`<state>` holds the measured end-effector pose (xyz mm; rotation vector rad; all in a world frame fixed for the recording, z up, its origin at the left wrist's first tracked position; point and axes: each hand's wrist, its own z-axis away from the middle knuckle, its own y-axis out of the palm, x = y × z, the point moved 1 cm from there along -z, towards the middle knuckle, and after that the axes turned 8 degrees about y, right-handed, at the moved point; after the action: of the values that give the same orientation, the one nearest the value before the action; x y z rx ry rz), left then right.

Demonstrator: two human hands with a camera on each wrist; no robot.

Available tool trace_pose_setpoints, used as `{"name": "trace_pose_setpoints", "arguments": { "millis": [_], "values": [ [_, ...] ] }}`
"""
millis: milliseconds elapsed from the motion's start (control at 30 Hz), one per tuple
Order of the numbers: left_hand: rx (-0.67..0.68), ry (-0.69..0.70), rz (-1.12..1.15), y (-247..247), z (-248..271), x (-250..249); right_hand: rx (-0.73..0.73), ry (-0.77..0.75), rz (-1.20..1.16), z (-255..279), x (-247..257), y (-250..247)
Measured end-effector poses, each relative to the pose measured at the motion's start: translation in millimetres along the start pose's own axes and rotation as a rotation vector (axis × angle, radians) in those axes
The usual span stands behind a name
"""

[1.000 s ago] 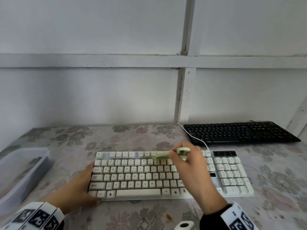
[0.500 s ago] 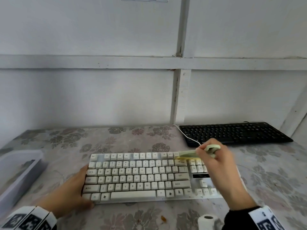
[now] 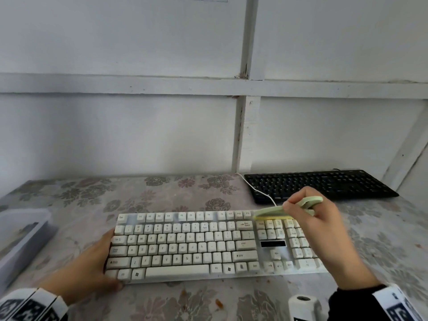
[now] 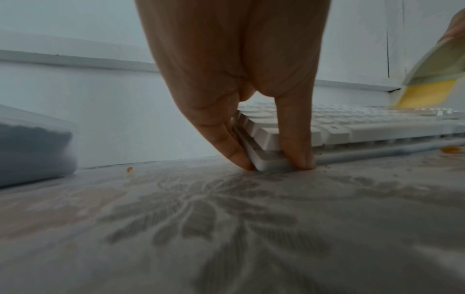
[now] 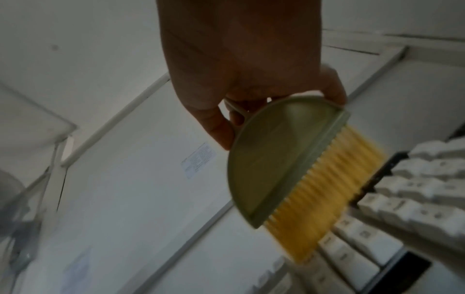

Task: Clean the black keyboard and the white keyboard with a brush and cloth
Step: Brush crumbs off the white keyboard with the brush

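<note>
Floral table [image 3: 76,200] spreads wide, bare cloth left of the gripping left hand [image 3: 85,267]. White keyboard [image 3: 185,246] sits between both hands; thumb and finger pinch its near-left corner. Black keyboard [image 3: 319,185] lies beyond the right hand [image 3: 324,230], near the wall. That hand's fingers curl round the green brush [image 5: 281,157], bristles on the upper-right keys.

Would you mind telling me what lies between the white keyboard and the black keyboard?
In the head view, only floral tablecloth separates white keyboard from black keyboard, crossed by a white cable.
</note>
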<state>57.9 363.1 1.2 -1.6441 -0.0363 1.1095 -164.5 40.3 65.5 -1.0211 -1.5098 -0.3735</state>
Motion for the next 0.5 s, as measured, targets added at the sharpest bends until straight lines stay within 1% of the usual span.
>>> {"name": "trace_pose_setpoints", "arguments": {
  "millis": [67,133,267,367,400,467,500],
  "values": [
    [-0.001,-0.006,-0.019,0,-1,1,0.047,0.054,-0.08,2,1,-2],
    [0.009,-0.009,-0.041,0,-1,1,0.017,0.082,-0.044,-1,-7,-11],
    [0.025,-0.002,-0.092,2,-2,-1,-0.109,0.122,0.07,-9,-17,-38],
    [0.022,0.009,-0.11,4,-3,-1,-0.259,0.16,0.159,-17,-22,-54],
    [0.019,0.013,-0.116,5,-4,-1,-0.322,0.16,0.222,-18,-21,-57],
    [0.02,0.007,-0.112,5,-3,1,-0.409,0.117,0.357,-15,-11,-54],
    [0.02,-0.003,-0.105,4,-3,2,-0.399,0.072,0.359,-12,-1,-49]
  ]
}}
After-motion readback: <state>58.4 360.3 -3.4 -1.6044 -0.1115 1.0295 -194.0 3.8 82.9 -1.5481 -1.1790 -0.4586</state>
